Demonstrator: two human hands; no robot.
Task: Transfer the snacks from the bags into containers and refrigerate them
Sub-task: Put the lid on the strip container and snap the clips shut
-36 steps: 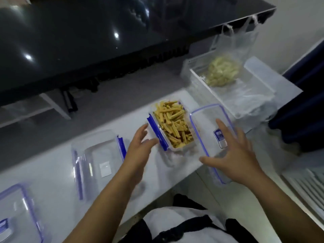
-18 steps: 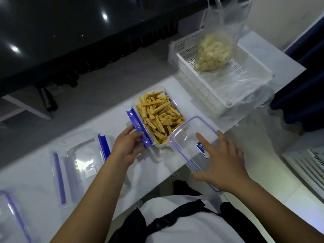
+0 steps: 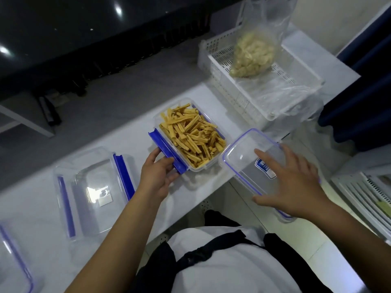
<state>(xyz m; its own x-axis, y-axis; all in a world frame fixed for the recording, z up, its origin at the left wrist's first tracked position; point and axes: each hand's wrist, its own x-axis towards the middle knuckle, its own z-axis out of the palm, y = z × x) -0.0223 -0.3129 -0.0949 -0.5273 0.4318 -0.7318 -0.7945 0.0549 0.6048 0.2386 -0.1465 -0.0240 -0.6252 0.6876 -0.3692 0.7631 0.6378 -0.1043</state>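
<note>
I am seeing dim, bluish light, ceiling lamps glaring on the dark glossy tabletop [image 3: 63, 28], edges bending, slight softness throughout.

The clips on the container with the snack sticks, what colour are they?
Blue clips, clearest in the head view.

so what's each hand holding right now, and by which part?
Left hand grips the blue side clasp of the filled container. Right hand lies spread on the clear lid, fingers straight; no curled grip visible.
</note>
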